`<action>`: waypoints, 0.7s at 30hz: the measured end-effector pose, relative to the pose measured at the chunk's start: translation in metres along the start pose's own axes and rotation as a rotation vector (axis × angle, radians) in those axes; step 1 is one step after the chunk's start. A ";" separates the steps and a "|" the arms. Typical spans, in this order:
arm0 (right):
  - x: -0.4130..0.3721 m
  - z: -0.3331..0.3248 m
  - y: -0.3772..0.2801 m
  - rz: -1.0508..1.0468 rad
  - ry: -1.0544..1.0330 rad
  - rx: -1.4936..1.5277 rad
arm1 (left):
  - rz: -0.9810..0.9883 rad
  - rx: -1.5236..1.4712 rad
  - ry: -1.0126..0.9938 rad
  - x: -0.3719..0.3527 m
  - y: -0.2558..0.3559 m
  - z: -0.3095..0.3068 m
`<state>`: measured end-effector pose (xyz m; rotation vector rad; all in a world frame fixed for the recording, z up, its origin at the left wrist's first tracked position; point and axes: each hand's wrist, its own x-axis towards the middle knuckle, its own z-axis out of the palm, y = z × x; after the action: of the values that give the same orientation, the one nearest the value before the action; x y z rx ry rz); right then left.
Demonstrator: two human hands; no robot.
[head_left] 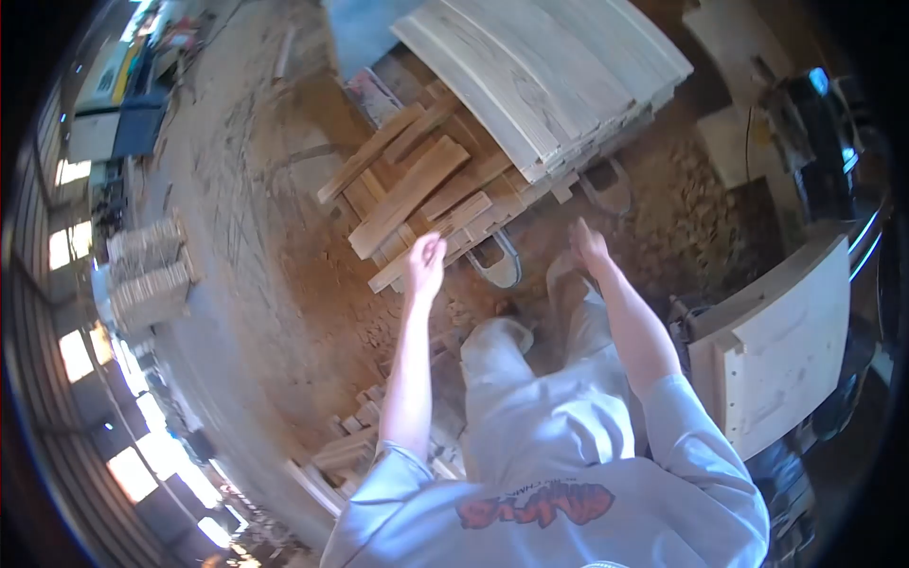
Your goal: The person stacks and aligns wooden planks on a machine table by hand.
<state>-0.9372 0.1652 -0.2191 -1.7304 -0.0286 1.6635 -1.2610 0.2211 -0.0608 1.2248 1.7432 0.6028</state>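
Note:
My left hand (428, 262) is over the near end of a stack of brown wooden boards (417, 194), its fingers curled in and nothing showing in them. To the right, my right hand (589, 246) hangs above the floor beside my leg, fingers loosely stretched out and holding nothing. Between the two hands, a looped metal end (507, 270) sticks out from under the stack. Pale planks (559, 80) lie in a neat, taller pile just beyond the brown boards.
A pale wooden panel (791, 346) stands at the right by dark machinery (819, 142). Wood chips (686, 194) litter the floor near the pile. Offcuts (346, 450) lie by my left elbow, and stacked wood (147, 275) stands far left.

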 end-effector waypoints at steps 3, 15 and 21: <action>0.055 0.040 -0.012 -0.029 -0.037 0.012 | 0.060 -0.033 -0.045 0.058 0.058 0.074; 0.120 0.114 -0.050 0.097 0.219 0.787 | 0.195 -0.029 0.287 0.149 0.092 0.192; 0.145 0.115 -0.028 -0.060 0.078 0.796 | 0.213 0.010 0.344 0.140 0.093 0.197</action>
<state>-1.0012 0.3099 -0.3183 -1.1586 0.5403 1.2978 -1.0607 0.3661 -0.1374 1.3863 1.9081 0.9796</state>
